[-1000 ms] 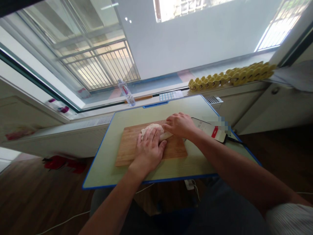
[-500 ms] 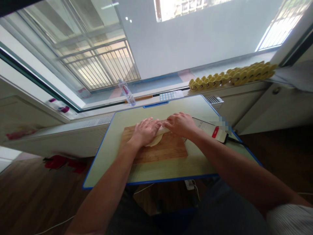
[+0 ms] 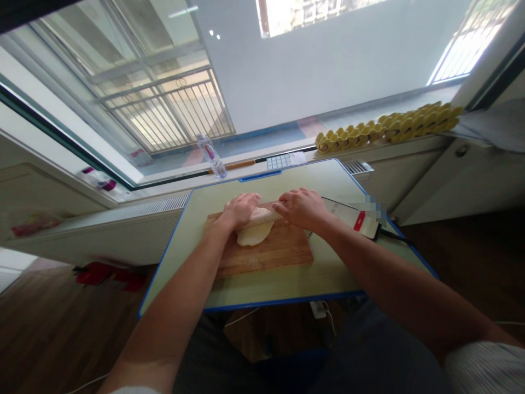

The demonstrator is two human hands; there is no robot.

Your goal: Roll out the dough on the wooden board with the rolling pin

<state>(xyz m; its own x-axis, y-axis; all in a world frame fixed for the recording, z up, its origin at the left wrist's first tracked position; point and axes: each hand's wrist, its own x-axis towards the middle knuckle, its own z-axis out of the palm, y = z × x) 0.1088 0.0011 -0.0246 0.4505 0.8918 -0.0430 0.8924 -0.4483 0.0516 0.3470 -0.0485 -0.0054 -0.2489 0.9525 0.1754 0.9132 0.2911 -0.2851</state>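
A pale rolling pin (image 3: 266, 218) lies across the flattened dough (image 3: 255, 235), which spreads towards me on the wooden cutting board (image 3: 283, 251). My left hand (image 3: 241, 210) is closed over the pin's left end, fingers pointing forward and right. At the other end, my right hand (image 3: 301, 208) grips the pin with curled fingers. The ends of the pin are hidden under both hands. Part of the dough's far side shows above the pin.
The board rests on a light green table (image 3: 246, 293) with a blue rim. A tablet or phone with a lit screen (image 3: 348, 215) lies right of the board. By the window stand a plastic bottle (image 3: 212, 157) and yellow egg trays (image 3: 389, 129).
My left hand has moved left and slightly away from me, uncovering more of the dough and the pin. My right hand has barely moved.
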